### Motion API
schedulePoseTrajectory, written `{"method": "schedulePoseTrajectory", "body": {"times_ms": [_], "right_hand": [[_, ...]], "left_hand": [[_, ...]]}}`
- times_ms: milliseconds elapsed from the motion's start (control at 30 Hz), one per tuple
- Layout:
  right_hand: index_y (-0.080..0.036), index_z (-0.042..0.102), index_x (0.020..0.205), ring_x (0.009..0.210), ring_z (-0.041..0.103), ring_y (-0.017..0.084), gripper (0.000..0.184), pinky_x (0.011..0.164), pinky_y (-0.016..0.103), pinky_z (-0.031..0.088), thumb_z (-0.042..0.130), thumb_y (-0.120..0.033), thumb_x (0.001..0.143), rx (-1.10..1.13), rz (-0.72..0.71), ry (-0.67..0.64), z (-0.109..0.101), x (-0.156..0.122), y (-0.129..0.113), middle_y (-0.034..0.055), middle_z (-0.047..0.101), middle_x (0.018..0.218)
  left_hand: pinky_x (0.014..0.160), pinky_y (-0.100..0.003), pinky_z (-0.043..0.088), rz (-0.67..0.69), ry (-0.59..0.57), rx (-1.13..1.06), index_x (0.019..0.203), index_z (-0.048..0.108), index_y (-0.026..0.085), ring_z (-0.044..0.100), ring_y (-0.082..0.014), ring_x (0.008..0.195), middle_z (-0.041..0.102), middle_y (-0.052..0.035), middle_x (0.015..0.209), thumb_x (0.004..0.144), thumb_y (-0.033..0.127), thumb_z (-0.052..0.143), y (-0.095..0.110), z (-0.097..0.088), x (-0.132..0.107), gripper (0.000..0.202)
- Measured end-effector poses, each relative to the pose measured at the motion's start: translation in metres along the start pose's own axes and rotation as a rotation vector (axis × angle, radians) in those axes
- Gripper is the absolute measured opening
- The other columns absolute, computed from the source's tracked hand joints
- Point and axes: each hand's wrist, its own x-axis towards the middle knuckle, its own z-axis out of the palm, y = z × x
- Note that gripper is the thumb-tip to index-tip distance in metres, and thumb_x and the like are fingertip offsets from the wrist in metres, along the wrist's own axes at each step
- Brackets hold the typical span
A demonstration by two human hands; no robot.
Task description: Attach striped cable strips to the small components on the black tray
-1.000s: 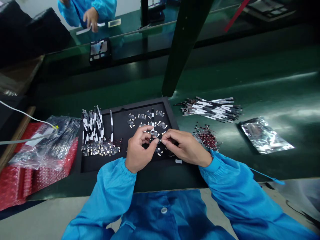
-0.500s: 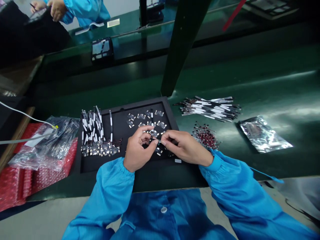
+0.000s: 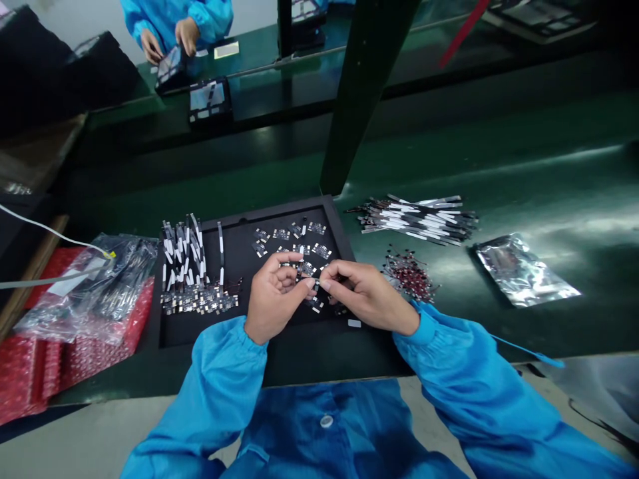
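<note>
Both hands come together over the black tray (image 3: pixel 264 211), fingertips meeting on a small dark piece (image 3: pixel 306 282) (too tiny to make out in detail). The left hand (image 3: pixel 276 299) is half closed, its thumb and forefinger pinching from one side. The right hand (image 3: pixel 367 296) is curled the same way, closing on the same spot from the other side. A pinch this fine goes best with the wrists low and only the fingertips working, which keeps the piece clear of its neighbours.

Furthest left, red bubble wrap (image 3: pixel 34 369) lies under a clear plastic bag (image 3: pixel 87 293). On the tray, white-banded strips (image 3: pixel 182 256) stand in a loose fan above a row of small circuit boards (image 3: pixel 197 301), and more boards (image 3: pixel 307 249) sit spaced out just ahead of the hands. Across the bench, a co-worker's hands (image 3: pixel 170 40) hold a dark flat object. Right of the tray lie a bundle of black-and-white strips (image 3: pixel 414 219), a heap of red-bodied components (image 3: pixel 407 276) and a crumpled foil bag (image 3: pixel 524 269).
</note>
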Motion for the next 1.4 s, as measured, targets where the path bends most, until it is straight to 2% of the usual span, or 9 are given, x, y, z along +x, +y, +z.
{"method": "schedulePoseTrajectory", "body": {"times_ms": [200, 533, 800, 900, 1000, 1100, 1167, 1267, 1400], "right_hand": [[-0.018, 0.064, 0.088, 0.066, 0.061, 0.012, 0.021, 0.059, 0.023, 0.058, 0.059, -0.037, 0.096, 0.194, 0.075, -0.018, 0.002, 0.001, -0.002, 0.0016, 0.063, 0.079], [-0.017, 0.066, 0.084, 0.063, 0.061, 0.011, 0.026, 0.058, 0.023, 0.057, 0.067, -0.042, 0.089, 0.274, 0.164, -0.037, 0.0, 0.003, -0.002, 0.0011, 0.065, 0.075], [-0.019, 0.067, 0.08, 0.063, 0.063, 0.014, 0.029, 0.06, 0.024, 0.055, 0.066, -0.046, 0.09, 0.149, 0.181, -0.054, -0.001, 0.0, -0.006, 0.0017, 0.066, 0.072], [-0.02, 0.07, 0.088, 0.068, 0.065, 0.016, 0.026, 0.059, 0.025, 0.054, 0.066, -0.046, 0.091, 0.024, 0.125, -0.016, -0.002, -0.001, -0.005, 0.0039, 0.07, 0.08], [-0.022, 0.071, 0.103, 0.081, 0.069, 0.02, 0.026, 0.065, 0.028, 0.057, 0.07, -0.044, 0.088, -0.056, 0.052, 0.137, -0.006, -0.002, -0.004, 0.0065, 0.072, 0.098], [-0.023, 0.072, 0.104, 0.081, 0.07, 0.019, 0.023, 0.067, 0.029, 0.059, 0.07, -0.041, 0.089, -0.094, 0.029, 0.279, -0.013, -0.003, -0.002, 0.0058, 0.071, 0.101], [-0.023, 0.072, 0.102, 0.075, 0.069, 0.017, 0.021, 0.065, 0.029, 0.06, 0.07, -0.039, 0.089, -0.094, 0.026, 0.336, -0.017, -0.003, -0.002, 0.005, 0.07, 0.101], [-0.023, 0.072, 0.1, 0.071, 0.068, 0.015, 0.018, 0.063, 0.029, 0.061, 0.071, -0.036, 0.088, -0.075, 0.012, 0.38, -0.02, -0.002, -0.004, 0.0043, 0.07, 0.1], [-0.022, 0.072, 0.099, 0.072, 0.068, 0.015, 0.016, 0.061, 0.026, 0.062, 0.071, -0.033, 0.087, -0.043, 0.009, 0.413, -0.023, 0.001, -0.004, 0.0035, 0.07, 0.094]], "left_hand": [[0.062, -0.026, 0.061, -0.026, -0.027, -0.037, 0.112, 0.056, 0.016, 0.07, -0.0147, 0.06, 0.068, 0.002, 0.069, 0.073, 0.027, 0.083, 0.004, -0.002, 0.001, 0.049], [0.06, -0.025, 0.06, -0.068, -0.071, -0.058, 0.117, 0.053, 0.016, 0.07, -0.0144, 0.058, 0.068, 0.0024, 0.068, 0.073, 0.027, 0.084, 0.007, -0.002, 0.001, 0.056], [0.06, -0.024, 0.06, -0.091, -0.068, -0.048, 0.116, 0.057, 0.014, 0.069, -0.0145, 0.059, 0.061, 0.0051, 0.063, 0.073, 0.023, 0.082, 0.0, 0.002, -0.003, 0.051], [0.064, -0.025, 0.061, -0.025, -0.074, 0.008, 0.111, 0.063, 0.014, 0.07, -0.0141, 0.064, 0.064, 0.0009, 0.072, 0.077, 0.021, 0.077, 0.004, -0.002, -0.007, 0.038], [0.072, -0.026, 0.062, 0.142, 0.022, 0.186, 0.11, 0.068, 0.016, 0.071, -0.0139, 0.075, 0.07, -0.0064, 0.095, 0.084, 0.023, 0.071, 0.019, -0.021, -0.016, 0.027], [0.076, -0.028, 0.063, 0.284, 0.213, 0.41, 0.112, 0.072, 0.018, 0.071, -0.0133, 0.081, 0.064, -0.01, 0.123, 0.085, 0.026, 0.072, 0.038, -0.06, -0.028, 0.028], [0.076, -0.03, 0.064, 0.243, 0.302, 0.465, 0.115, 0.071, 0.017, 0.071, -0.0124, 0.078, 0.06, -0.0109, 0.13, 0.083, 0.03, 0.074, 0.048, -0.091, -0.036, 0.035], [0.071, -0.031, 0.064, 0.08, 0.375, 0.552, 0.118, 0.068, 0.014, 0.071, -0.014, 0.071, 0.065, -0.0115, 0.12, 0.078, 0.037, 0.077, 0.053, -0.127, -0.043, 0.046], [0.062, -0.03, 0.06, -0.067, 0.393, 0.688, 0.122, 0.066, 0.011, 0.07, -0.016, 0.062, 0.071, -0.0099, 0.099, 0.075, 0.043, 0.079, 0.05, -0.151, -0.046, 0.058]]}}
